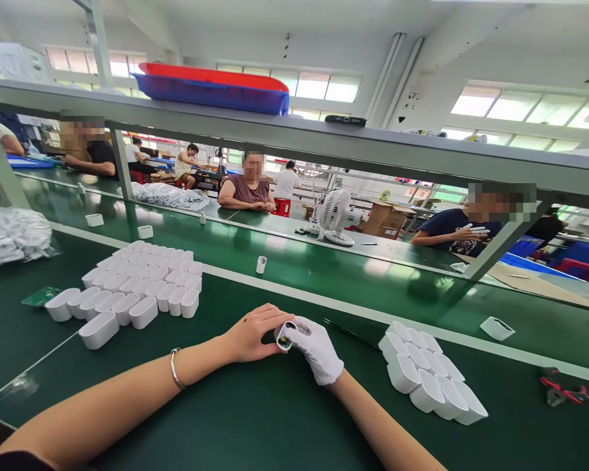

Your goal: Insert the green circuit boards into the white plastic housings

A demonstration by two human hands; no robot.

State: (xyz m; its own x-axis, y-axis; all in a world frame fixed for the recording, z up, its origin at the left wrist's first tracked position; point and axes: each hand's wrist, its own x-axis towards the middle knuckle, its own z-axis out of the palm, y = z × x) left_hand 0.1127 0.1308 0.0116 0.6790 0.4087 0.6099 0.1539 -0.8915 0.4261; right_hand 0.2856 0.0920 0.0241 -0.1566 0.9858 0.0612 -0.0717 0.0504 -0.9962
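Observation:
Between my two hands, over the green table, is a white oval plastic housing point(285, 337) with a green circuit board visible in its open end. My left hand point(256, 332), bare and with a bracelet at the wrist, grips the housing's left side between fingers and thumb. On the other side my right hand point(317, 347), in a white glove, holds the same housing, its thumb at the open end. A block of white oval housings point(142, 281) stands to the left. Several more white housings point(427, 373) are grouped right of my gloved hand.
Dark tweezers point(351, 333) lie beyond my right hand. Red-handled pliers point(562, 390) rest at far right. A green circuit board point(41, 297) and bagged parts point(12, 235) are at left. Single housings sit on the green belt point(304, 258). People sit across it, near a white fan point(334, 212).

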